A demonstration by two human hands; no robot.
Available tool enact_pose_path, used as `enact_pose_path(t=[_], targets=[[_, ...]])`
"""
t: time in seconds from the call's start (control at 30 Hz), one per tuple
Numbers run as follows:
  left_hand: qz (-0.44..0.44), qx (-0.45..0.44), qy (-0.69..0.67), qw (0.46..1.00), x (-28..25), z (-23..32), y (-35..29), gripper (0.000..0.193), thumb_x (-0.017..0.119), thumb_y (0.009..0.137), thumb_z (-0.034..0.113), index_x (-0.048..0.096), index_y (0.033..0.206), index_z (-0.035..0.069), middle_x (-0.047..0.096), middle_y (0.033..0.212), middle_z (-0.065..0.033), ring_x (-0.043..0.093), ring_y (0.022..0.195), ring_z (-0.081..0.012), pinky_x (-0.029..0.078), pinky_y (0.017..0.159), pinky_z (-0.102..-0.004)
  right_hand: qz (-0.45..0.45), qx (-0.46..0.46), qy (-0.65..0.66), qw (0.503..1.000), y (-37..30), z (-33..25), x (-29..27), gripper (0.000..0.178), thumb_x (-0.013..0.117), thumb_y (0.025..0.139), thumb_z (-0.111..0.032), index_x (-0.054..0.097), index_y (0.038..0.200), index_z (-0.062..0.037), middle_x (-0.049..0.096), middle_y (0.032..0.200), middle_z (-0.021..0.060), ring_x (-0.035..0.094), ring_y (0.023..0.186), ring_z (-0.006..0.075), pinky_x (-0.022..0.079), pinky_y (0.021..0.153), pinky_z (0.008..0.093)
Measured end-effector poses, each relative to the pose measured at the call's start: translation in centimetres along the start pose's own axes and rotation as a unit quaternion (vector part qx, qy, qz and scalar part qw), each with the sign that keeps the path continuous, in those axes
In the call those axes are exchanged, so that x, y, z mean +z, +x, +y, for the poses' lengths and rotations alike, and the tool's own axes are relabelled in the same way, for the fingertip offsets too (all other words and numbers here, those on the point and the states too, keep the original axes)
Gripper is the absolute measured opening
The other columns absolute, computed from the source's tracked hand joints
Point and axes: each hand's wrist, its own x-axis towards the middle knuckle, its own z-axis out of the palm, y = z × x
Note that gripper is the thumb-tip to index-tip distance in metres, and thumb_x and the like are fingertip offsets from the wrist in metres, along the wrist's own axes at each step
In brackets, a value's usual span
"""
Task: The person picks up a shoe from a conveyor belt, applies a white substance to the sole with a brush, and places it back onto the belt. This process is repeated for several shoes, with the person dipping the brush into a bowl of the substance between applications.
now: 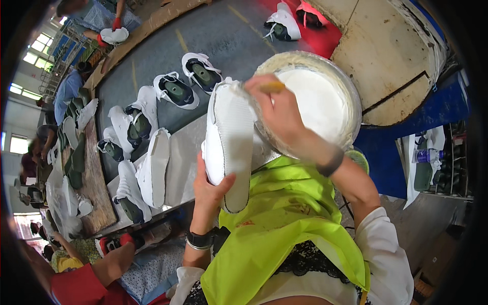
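Note:
My left hand (209, 189) is closed round the heel half of a white shoe upper (216, 137), which is tipped so its stitched underside faces me. A wet-looking sheen lies over part of that underside. At the toe end, my right hand (277, 104) grips a brush, of which only the yellow handle (273, 87) shows clearly; its bristles are hidden or blurred by motion. Just right of the shoe, beneath my right forearm, stands a round metal bowl (352, 96) of white liquid, its rim crusted with dried residue.
Several white shoes (175, 90) stand on the grey conveyor belt (152, 48) to the left and ahead. A white shoe (154, 168) lies tilted on the metal ledge (185, 145). A worn board (386, 56) is at the far right. Co-workers sit left; a gloved hand (116, 23) holds a shoe.

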Motion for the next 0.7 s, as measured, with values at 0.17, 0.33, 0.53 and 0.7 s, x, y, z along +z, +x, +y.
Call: enact_pose_path(t=[0.17, 0.33, 0.53, 0.7], targets=[[0.023, -0.003, 0.05, 0.999, 0.4, -0.5, 0.7, 0.088, 0.075, 0.072, 0.023, 0.029, 0.145, 0.007, 0.056, 0.122, -0.0131, 0.055, 0.107, -0.0206, 0.046, 0.09, -0.0328, -0.046, -0.111, 0.007, 0.993, -3.6, -2.4, 0.3, 0.013, 0.056, 0.092, -0.008, 0.062, 0.098, 0.0019, 0.065, 0.092, 0.0145, 0.063, 0.09, 0.0207, 0.049, 0.077, 0.0303], [-0.002, 0.025, 0.06, 0.998, 0.7, 0.7, 0.2, 0.087, 0.074, 0.072, 0.022, 0.029, 0.145, 0.007, 0.056, 0.122, -0.0133, 0.055, 0.107, -0.0205, 0.045, 0.091, -0.0323, 0.034, 0.08, 0.042, 0.995, 2.6, -0.3, 0.5, 0.026, 0.056, 0.093, -0.02, 0.063, 0.095, 0.0047, 0.064, 0.077, 0.0212, 0.064, 0.071, 0.0319, 0.049, 0.067, 0.0369], [-0.003, -0.007, -0.062, 0.998, 0.2, 1.0, 0.3, 0.08, 0.071, 0.076, 0.017, 0.03, 0.144, 0.006, 0.055, 0.123, -0.0119, 0.055, 0.108, -0.0197, 0.045, 0.091, -0.0316, 0.066, 0.113, -0.004, 0.991, -4.3, -0.3, -0.3, 0.021, 0.055, 0.092, -0.017, 0.064, 0.095, 0.0024, 0.066, 0.09, 0.0208, 0.065, 0.081, 0.0364, 0.05, 0.07, 0.0374], [0.007, -0.028, -0.073, 0.997, -0.3, 1.1, -0.4, 0.077, 0.069, 0.078, 0.015, 0.03, 0.143, 0.005, 0.054, 0.124, -0.0114, 0.055, 0.107, -0.0192, 0.045, 0.091, -0.0314, 0.013, -0.052, -0.125, 0.991, -4.3, -0.7, -0.9, 0.019, 0.054, 0.094, -0.015, 0.064, 0.099, 0.0012, 0.066, 0.09, 0.0199, 0.065, 0.081, 0.034, 0.05, 0.07, 0.038]])
